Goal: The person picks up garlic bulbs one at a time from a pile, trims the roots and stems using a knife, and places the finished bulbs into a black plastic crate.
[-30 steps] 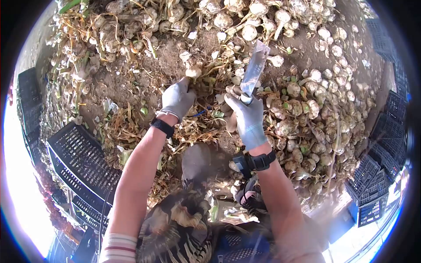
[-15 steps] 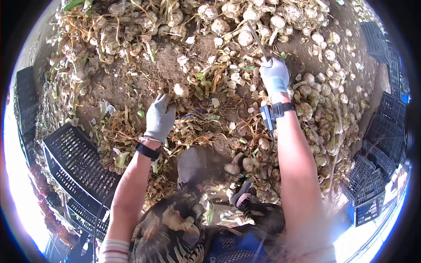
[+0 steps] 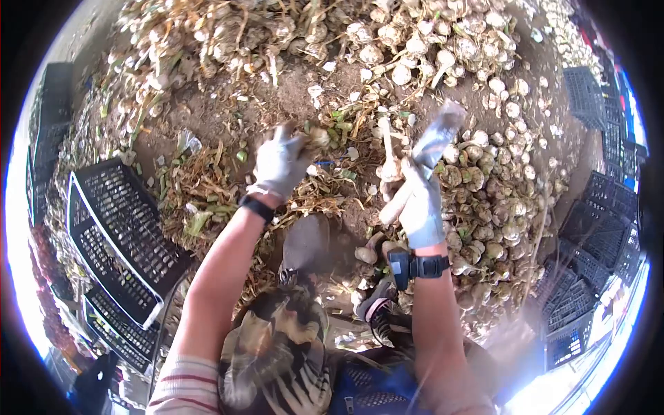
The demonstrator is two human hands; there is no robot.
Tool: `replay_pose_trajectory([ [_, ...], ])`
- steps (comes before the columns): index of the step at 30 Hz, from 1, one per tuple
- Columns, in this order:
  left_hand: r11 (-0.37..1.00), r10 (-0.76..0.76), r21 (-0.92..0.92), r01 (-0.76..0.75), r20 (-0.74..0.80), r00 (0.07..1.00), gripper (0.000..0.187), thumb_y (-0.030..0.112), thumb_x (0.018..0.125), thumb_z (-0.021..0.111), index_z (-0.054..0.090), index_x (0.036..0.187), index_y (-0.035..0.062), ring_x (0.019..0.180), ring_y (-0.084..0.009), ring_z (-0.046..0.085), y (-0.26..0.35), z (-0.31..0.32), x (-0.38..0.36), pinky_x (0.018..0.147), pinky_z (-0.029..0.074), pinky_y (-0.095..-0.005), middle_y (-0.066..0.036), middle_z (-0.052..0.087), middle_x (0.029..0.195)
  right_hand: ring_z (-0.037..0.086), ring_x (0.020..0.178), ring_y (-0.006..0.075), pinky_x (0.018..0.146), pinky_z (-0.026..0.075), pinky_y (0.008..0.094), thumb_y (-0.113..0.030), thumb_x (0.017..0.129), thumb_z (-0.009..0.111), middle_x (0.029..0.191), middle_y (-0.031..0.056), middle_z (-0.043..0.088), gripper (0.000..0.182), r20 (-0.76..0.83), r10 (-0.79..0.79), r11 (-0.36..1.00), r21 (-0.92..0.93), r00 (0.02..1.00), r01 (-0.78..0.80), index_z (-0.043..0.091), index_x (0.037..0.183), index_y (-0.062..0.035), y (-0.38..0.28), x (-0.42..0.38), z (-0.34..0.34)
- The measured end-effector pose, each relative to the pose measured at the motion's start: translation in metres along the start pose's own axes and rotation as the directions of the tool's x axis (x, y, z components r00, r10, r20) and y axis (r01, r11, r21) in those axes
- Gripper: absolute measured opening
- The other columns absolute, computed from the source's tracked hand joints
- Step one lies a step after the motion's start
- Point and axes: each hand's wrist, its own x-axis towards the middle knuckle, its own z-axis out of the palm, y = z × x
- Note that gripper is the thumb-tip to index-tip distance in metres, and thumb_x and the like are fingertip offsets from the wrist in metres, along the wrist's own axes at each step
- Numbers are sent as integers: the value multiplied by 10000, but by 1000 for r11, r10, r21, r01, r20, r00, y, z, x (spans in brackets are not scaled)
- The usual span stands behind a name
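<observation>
Bare earth strewn with dry stalks, heaped pale garlic bulbs beyond. Gloved right hand is clenched on a broad steel knife and a stalked bulb. Gloved left hand pinches a small bulb. Black plastic crate lies left.

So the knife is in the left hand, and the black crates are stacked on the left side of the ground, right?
Not quite. The head view shows the knife in the gloved right hand, not the left. The left hand reaches toward a garlic bulb. The black crates are indeed on the left.
</observation>
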Motion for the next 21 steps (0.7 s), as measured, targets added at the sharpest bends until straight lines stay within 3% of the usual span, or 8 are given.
replay_pose_trajectory([
  [4, 990, -25, -134, 41, 124, 992, 197, 188, 813, 722, 700, 949, 48, 848, -327, 670, 53, -40, -20, 742, 528, -422, -125, 676, 1001, 640, 598, 176, 546, 508, 295, -219, 938, 646, 790, 93, 688, 220, -49, -19, 990, -143, 999, 12, 655, 995, -6, -13, -60, 2],
  [7, 966, -30, -260, -3, -126, 992, 103, 131, 799, 722, 706, 889, 83, 808, -316, 661, 56, -99, -53, 718, 527, -389, -108, 680, 885, 624, 577, 150, 546, 500, 277, -242, 958, 616, 760, 69, 681, 239, -91, -102, 980, -180, 991, 84, 674, 928, -11, -17, -91, 0],
  [9, 983, -72, -184, 26, -252, 965, 113, 95, 806, 726, 703, 906, 49, 863, -275, 682, 35, -153, -84, 772, 552, -372, -136, 706, 963, 618, 570, 141, 553, 498, 272, -252, 976, 586, 728, 59, 671, 272, -72, -132, 958, -265, 989, 109, 679, 888, -12, -19, -104, -8],
  [10, 986, -39, 146, 86, -294, 955, 134, 96, 835, 714, 704, 955, 39, 908, -250, 682, 5, -179, -110, 818, 553, -364, -148, 710, 1008, 613, 565, 139, 554, 496, 272, -251, 980, 578, 717, 56, 668, 278, -80, -131, 961, -256, 988, 106, 681, 876, -15, -18, -110, -10],
  [12, 975, -175, 35, 220, -491, 853, 123, 55, 899, 655, 709, 1008, 38, 983, -246, 667, 5, -257, -141, 857, 549, -368, -117, 706, 1055, 616, 576, 142, 554, 494, 274, -240, 981, 574, 731, 60, 668, 266, -116, -145, 970, -212, 983, 119, 676, 889, -13, -8, -111, -12],
  [15, 667, -376, 356, 655, -598, 708, 211, 141, 910, 657, 687, 1089, 35, 1072, -289, 636, -58, -328, -208, 894, 529, -381, -188, 606, 1273, 622, 603, 152, 555, 494, 277, -222, 981, 571, 766, 66, 669, 243, -124, -165, 979, -138, 979, 148, 664, 913, -8, 3, -115, -6],
  [18, 308, -402, 607, 733, -615, 678, 384, 197, 864, 706, 642, 1231, 106, 1170, -310, 586, -70, -340, -239, 976, 495, -430, -190, 577, 1328, 631, 624, 180, 568, 523, 299, -192, 968, 586, 807, 80, 670, 200, -125, -134, 989, -86, 983, 124, 643, 946, -1, 16, -110, -8],
  [21, 689, -126, 576, 440, -503, 855, 416, 143, 801, 760, 660, 1205, 129, 1162, -319, 596, -43, -289, -194, 1003, 495, -439, -186, 606, 1297, 641, 616, 197, 579, 540, 314, -181, 952, 613, 800, 83, 679, 189, -126, -70, 997, 13, 990, 72, 650, 960, 4, 29, -97, -16],
])
